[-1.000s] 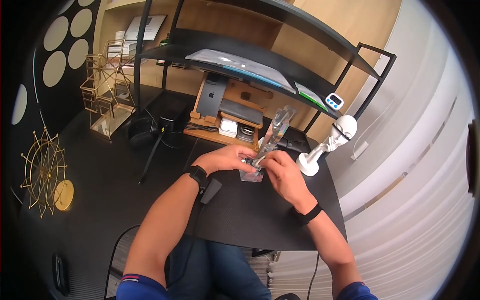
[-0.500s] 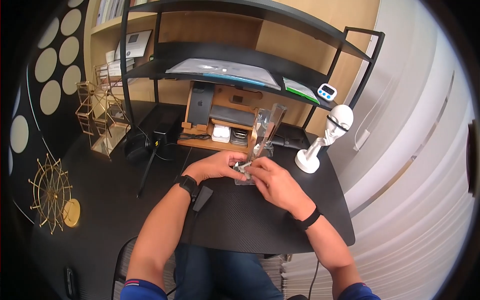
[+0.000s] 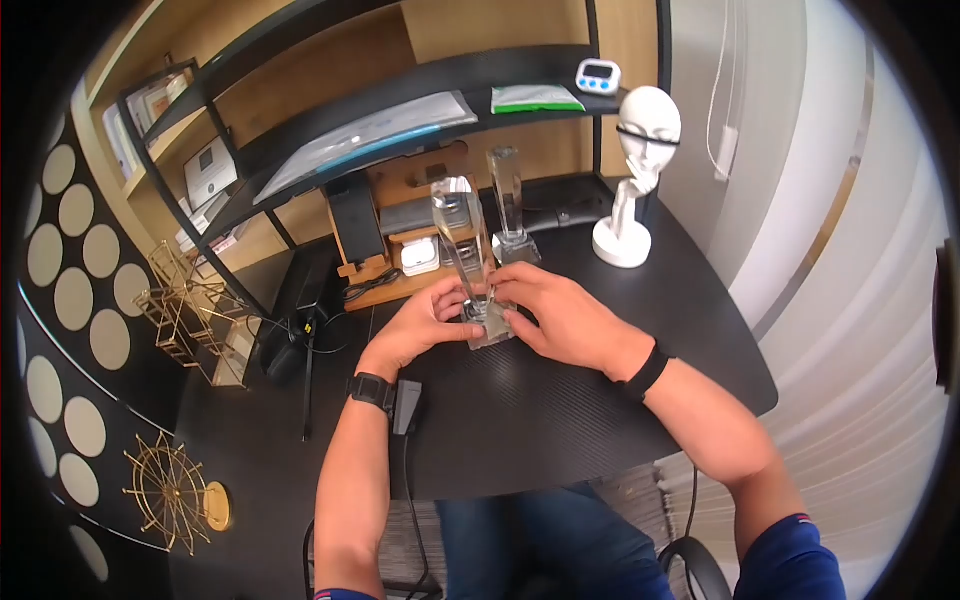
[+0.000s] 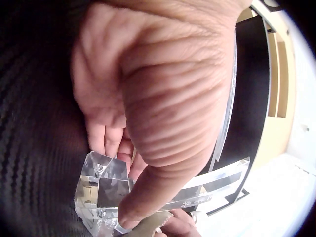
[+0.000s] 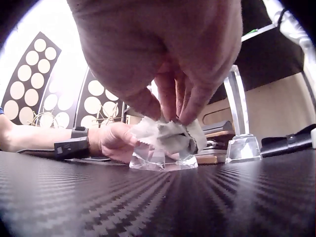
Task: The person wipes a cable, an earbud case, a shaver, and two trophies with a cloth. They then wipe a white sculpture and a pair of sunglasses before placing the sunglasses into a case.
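Note:
A clear crystal trophy (image 3: 457, 240) stands upright on the desk, its tall column rising from a faceted base (image 4: 112, 190). My left hand (image 3: 412, 328) holds this base from the left, the thumb on the near side and the other fingers behind. My right hand (image 3: 570, 318) pinches a pale grey cloth (image 5: 165, 136) with zigzag edges between thumb and fingertips. The cloth lies bunched against the top and right side of the base, hiding part of it. Another crystal trophy (image 3: 509, 195) stands just behind, to the right.
A wooden organizer (image 3: 375, 292) with a phone and small devices sits at the back under a black shelf (image 3: 540, 65). A white head-shaped stand (image 3: 622, 240) is at the right. Gold wheel ornaments (image 3: 170, 490) stand at the left. A dark case (image 3: 565, 216) lies behind the trophies.
The head view has turned and shifted. My right hand has brought the cloth from the foot of the column to the base's right side. The left hand keeps holding the base.

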Motion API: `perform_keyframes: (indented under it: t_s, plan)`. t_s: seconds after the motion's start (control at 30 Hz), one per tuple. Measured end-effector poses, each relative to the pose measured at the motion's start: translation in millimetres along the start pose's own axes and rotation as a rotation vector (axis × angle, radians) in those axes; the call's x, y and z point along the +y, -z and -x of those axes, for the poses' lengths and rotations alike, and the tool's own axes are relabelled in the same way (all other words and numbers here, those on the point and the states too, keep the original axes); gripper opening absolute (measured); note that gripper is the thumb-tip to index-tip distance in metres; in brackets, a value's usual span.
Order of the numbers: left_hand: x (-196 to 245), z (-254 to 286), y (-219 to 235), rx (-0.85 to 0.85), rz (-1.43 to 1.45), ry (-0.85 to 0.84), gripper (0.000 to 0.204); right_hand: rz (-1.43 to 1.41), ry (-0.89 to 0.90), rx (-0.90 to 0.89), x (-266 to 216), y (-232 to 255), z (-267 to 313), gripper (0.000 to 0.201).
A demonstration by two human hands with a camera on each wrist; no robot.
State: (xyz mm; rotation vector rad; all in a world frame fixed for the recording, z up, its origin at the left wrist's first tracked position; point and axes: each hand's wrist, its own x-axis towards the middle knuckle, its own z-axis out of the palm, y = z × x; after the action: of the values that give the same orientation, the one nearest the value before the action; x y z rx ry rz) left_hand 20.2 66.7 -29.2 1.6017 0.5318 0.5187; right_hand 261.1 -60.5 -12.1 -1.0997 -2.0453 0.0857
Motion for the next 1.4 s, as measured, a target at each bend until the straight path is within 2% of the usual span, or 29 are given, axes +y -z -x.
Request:
perform_keyframes:
  t_s: [0.13,0.3,0.63,0.7,0.9,0.93,1.0,1.13,1.2,1.3,1.33,1.4]
  plan:
    - [1,-2,0,-0.01,-0.006,-0.019,0.07,0.05,-0.013,-0.071,3,-2,9,0.038]
    - [-5,-4,4,-0.002,0.007,-0.009,0.068,0.035,-0.129,-0.213,5,-5,15,0.056]
    - [-1,-3,5,-0.009,-0.018,0.007,0.063,-0.113,-0.133,-0.155,-4,4,5,0.049]
    - [-3,-3,6,-0.006,-0.005,0.017,0.062,-0.2,-0.139,-0.098,-5,5,3,0.049]
    - [-2,-2,3,0.006,0.0,0.008,0.069,-0.264,-0.165,-0.03,-11,6,-1,0.051]
    - [-2,-1,4,0.006,-0.014,0.008,0.071,-0.262,-0.157,-0.043,-11,6,-2,0.051]
    - [-4,-3,5,0.003,-0.033,0.011,0.073,-0.165,-0.244,-0.188,-10,7,0,0.056]
    - [-6,-4,6,-0.023,-0.034,-0.007,0.073,-0.153,-0.284,-0.199,-15,10,-1,0.057]
    - [-4,-4,5,-0.023,-0.037,-0.008,0.073,-0.219,-0.21,-0.029,-12,7,0,0.057]
    - [-3,-3,3,0.003,-0.061,0.003,0.073,-0.187,-0.131,0.061,-4,0,1,0.057]
    - [-4,-3,3,0.005,-0.062,0.003,0.073,-0.186,-0.13,0.062,-6,3,1,0.057]
    - [-4,-3,4,0.01,-0.064,0.003,0.073,-0.145,-0.226,-0.084,-13,9,-1,0.055]
